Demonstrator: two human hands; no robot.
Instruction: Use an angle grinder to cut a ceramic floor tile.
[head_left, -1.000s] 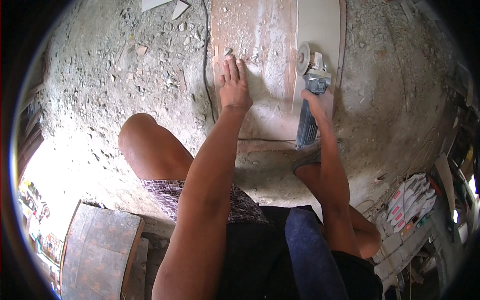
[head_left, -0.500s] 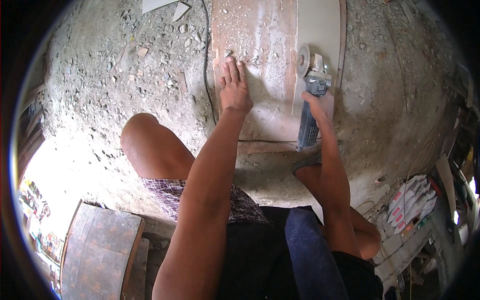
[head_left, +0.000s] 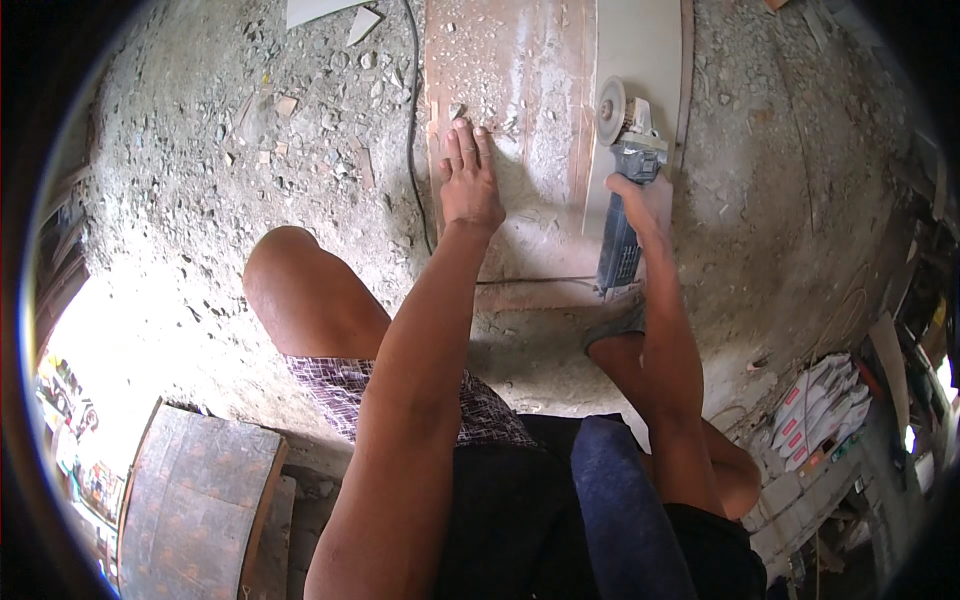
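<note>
My left hand (head_left: 470,175) lies palm down on a dusty, pinkish board (head_left: 540,60), fingers outstretched toward a small stone chip (head_left: 457,109) just beyond the fingertips. My right hand (head_left: 645,205) grips the dark body of an angle grinder (head_left: 621,255). Its round disc (head_left: 609,110) stands on edge above a narrow pale panel strip (head_left: 635,40) on the right part of the board. White dust and small chips cover the board's middle.
A dark cord (head_left: 413,160) runs along the board's left side. Rubble and pale offcuts (head_left: 362,25) lie on the rough floor (head_left: 230,180). A worn metal-grey panel (head_left: 195,500) is at lower left, white sacks (head_left: 815,410) at lower right. My bare knee (head_left: 290,280) is bent beside my left arm.
The grinder and my right hand have shifted slightly forward along the strip. My left hand has slid very slightly back toward me, still flat on the board.
</note>
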